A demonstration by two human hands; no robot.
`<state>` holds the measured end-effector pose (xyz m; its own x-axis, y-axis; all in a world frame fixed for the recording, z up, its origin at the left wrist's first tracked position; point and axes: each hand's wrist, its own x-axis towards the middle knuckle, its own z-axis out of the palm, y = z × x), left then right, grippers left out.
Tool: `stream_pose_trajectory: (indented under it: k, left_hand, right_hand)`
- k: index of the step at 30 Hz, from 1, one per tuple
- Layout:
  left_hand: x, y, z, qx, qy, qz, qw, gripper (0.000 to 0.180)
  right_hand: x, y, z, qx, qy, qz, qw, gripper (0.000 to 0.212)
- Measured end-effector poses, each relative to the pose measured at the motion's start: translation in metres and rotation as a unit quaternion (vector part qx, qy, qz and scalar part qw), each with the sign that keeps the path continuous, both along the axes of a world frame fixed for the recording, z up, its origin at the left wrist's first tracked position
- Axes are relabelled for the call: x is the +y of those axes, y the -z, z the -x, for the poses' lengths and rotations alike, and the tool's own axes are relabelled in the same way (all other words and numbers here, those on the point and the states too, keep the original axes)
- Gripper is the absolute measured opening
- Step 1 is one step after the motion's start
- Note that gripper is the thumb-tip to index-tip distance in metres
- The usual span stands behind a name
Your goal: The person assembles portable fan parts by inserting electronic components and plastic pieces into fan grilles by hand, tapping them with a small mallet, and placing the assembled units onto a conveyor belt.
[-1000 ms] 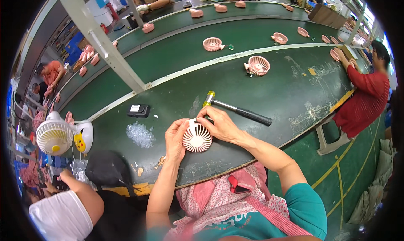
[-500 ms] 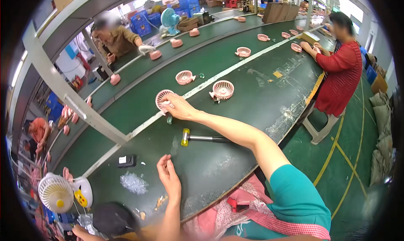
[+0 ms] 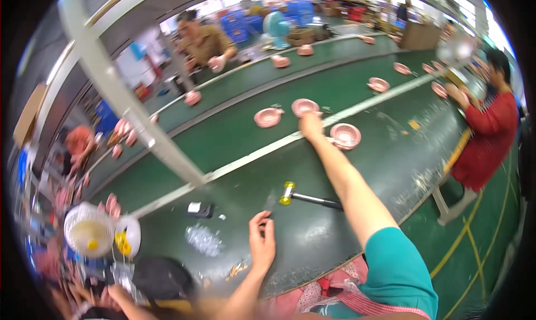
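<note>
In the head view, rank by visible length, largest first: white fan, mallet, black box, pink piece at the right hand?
1. White fan
2. Mallet, its handle end seemingly behind the right forearm
3. Black box and pink piece: too alike to rank; the right hand partly covers the piece

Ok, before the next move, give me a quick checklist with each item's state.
1. Left hand free: ok, nothing visible in it, over the bench.
2. Right hand at the pink fan housing on the belt: ok, it overlaps the near edge.
3. Right-hand grip secure: cannot tell, contact is blurred.
4. Hammer fully visible: not ok, the right forearm covers its handle end.
5. Clear bits gathered in a pile: ok.
</note>
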<state>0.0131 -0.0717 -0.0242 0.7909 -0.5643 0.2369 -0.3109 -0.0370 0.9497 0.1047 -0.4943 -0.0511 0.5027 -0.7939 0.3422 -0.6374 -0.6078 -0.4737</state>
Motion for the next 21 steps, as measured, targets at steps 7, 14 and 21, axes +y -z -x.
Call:
stream_pose_trajectory:
  k: [7,14,21]
  left_hand:
    - [0.003,0.013,-0.009,-0.067,0.003,0.017,0.998,0.047]
    - [0.018,-0.009,-0.005,-0.343,-0.064,-0.120,0.929,0.087]
    - [0.017,0.007,-0.012,-0.425,-0.041,-0.123,0.896,0.054]
  right_hand:
    - [0.043,0.002,0.030,-0.233,-0.117,0.173,0.950,0.015]
    - [0.229,-0.071,0.123,-0.179,-0.394,0.078,0.898,0.011]
    - [0.281,-0.071,0.168,-0.111,-0.533,0.003,0.839,0.027]
